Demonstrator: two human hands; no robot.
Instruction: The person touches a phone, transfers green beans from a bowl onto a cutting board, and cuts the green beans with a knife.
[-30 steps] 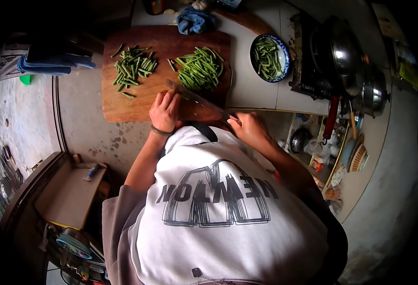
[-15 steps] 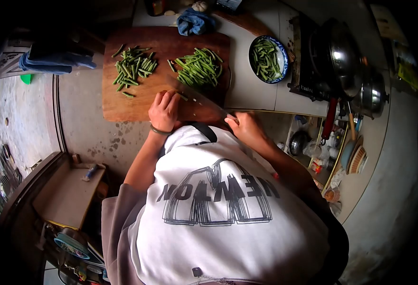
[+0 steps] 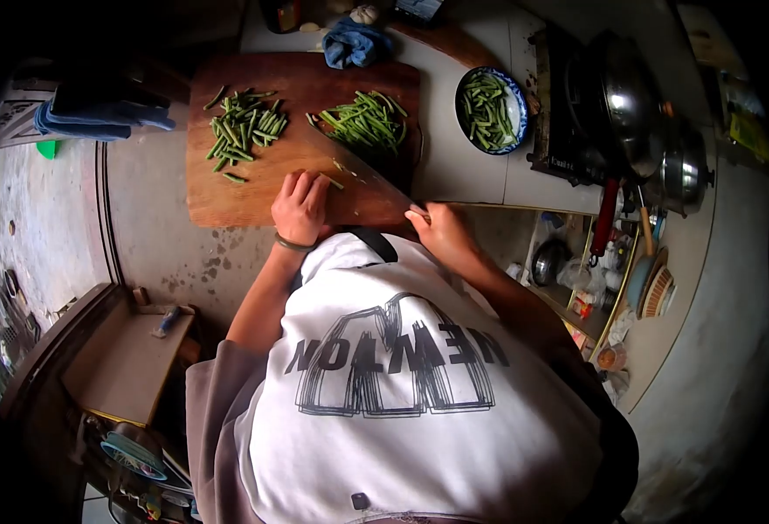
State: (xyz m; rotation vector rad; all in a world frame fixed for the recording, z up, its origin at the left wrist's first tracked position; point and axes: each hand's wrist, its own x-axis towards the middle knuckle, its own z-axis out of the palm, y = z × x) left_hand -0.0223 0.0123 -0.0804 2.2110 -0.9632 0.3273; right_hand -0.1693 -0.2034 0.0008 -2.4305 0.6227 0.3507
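My left hand is closed at the near edge of a wooden cutting board, its fingers curled onto a green bean whose end sticks out to the right. My right hand grips the handle of a knife at the board's near right. The blade slants away to the upper left, just beyond the bean's end and apart from my left fingers. One pile of cut green beans lies on the left of the board. Another pile of longer beans lies behind the blade.
A blue-patterned bowl of cut beans stands right of the board, beside a gas stove with a lidded wok. Behind the board are a crumpled blue cloth and a garlic bulb. Shelves stand below the counter.
The knife blade has shifted slightly away from my left fingers and shows more sharply. My left hand stays almost in place on the bean.
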